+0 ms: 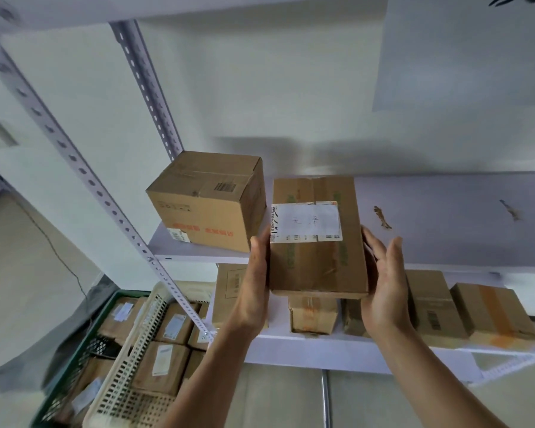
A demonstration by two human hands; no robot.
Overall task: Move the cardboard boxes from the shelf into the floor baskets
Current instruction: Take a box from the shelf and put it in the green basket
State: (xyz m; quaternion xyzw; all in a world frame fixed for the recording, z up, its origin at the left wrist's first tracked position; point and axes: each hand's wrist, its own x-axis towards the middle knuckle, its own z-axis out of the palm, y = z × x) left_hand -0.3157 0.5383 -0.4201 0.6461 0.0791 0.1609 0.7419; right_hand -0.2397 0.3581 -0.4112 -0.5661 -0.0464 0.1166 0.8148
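Hands: left hand and right hand pressed flat on either side of the labelled box, fingers pretty much straight, no curling round it, just a squeeze between the palms
Labelled box: up at chest height, poking out past the front edge of the upper shelf; back end maybe resting on the board, can't tell
Big box: sitting on the upper shelf, just left of the held one, untouched
Lower shelf: a row of small boxes waiting, at least four
White basket: on the floor down left, packed with boxes
Green basket: right beside it, also loaded
Progress: guessing around halfway, plenty dropped off already, one in hand, five or so left to shift
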